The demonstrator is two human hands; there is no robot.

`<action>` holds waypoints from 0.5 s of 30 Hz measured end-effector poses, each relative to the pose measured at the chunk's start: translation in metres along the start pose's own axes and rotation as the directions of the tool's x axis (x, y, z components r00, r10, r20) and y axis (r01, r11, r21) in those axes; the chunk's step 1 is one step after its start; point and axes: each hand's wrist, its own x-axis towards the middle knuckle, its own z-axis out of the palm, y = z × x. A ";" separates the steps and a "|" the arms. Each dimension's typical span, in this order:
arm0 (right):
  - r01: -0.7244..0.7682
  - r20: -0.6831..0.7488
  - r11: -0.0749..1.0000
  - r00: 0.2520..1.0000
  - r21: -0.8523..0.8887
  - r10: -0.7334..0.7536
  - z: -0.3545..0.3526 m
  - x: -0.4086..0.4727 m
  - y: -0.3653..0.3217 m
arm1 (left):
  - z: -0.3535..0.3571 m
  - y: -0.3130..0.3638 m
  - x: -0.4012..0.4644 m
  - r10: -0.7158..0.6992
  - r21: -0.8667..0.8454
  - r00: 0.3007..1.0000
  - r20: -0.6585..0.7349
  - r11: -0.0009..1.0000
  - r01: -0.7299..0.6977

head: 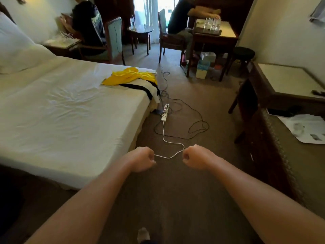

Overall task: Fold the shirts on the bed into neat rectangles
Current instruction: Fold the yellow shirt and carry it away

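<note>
Two bare forearms reach forward over the carpet. The left hand (142, 159) is clenched in a fist and holds nothing; the right hand (196, 157), just beside it, is clenched the same way. On the left stands the bed (66, 124) under a white sheet. The shirts (131, 79), a crumpled yellow one on a white one with black stripes, lie at its far corner, well apart from both hands. A power strip (165, 112) with tangled cables lies on the floor beside that corner.

seated person (182, 16) head cut off, shirts (133, 80) heaped, count unclear
</note>
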 end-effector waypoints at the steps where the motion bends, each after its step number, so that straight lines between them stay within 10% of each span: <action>1: 0.006 0.004 1.000 1.000 -0.017 -0.006 -0.007 0.010 0.002 | -0.007 -0.002 0.012 -0.004 -0.007 1.000 0.000 1.000 0.004; 15: 0.014 0.002 0.998 1.000 -0.058 -0.013 -0.145 0.286 0.035 | -0.192 -0.082 0.272 0.006 0.016 1.000 -0.031 1.000 -0.005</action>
